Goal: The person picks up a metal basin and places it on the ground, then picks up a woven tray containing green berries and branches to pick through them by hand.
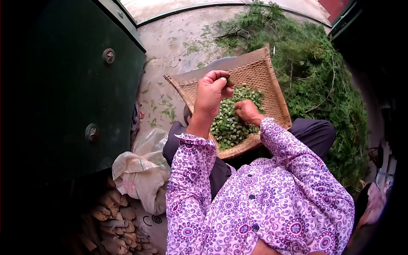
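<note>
Pinching greenery [229,80], left hand [213,90] closed; right hand [248,112] curled over knobbly pods [228,127] in woven basket [276,95], hold unclear

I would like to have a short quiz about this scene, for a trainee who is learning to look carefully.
1. True or false: the left hand is raised with a green bit at its fingertips, while the right hand is down at the pile of green pieces.
2. What lies on the ground right of the woven tray?
A) firewood
B) leafy branches
C) a pale sack
3. Fill in: the dark green door is on the ____ side of the picture.

Key: 1 true; 2 B; 3 left
</note>
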### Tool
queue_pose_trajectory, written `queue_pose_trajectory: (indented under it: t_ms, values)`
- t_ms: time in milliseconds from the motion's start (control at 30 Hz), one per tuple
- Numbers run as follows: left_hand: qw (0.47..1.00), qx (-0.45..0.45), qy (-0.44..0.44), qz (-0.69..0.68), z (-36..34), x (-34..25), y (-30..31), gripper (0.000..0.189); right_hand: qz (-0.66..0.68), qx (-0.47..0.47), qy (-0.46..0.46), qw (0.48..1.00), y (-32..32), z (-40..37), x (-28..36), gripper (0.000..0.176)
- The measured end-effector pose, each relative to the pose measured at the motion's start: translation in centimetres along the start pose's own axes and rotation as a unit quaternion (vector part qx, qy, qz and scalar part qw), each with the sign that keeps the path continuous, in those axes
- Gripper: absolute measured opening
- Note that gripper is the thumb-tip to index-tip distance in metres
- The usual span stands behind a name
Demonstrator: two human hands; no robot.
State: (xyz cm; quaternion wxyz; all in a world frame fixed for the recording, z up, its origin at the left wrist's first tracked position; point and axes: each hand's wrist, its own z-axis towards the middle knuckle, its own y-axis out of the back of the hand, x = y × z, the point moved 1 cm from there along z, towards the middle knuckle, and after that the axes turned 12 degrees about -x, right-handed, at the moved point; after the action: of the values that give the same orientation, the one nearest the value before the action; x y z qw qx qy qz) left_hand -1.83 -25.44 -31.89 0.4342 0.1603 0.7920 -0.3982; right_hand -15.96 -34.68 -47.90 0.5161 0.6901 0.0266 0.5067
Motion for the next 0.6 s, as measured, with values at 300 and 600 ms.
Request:
queue_pose_trajectory:
  t_ms: [300, 600]
  values:
    - [1.0, 0.008, 0.002, -0.007, 0.1, 0.6, -0.2, 0.012, -0.056, 0.06, 0.066, 0.994, 0.8, 0.4, 1.6, 0.012]
    - [1.0, -0.008, -0.005, 0.001, 0.0, 0.1, 0.0, 0.012, -0.038, 0.027, 0.019, 0.999, -0.9, -0.2, 1.7, 0.009]
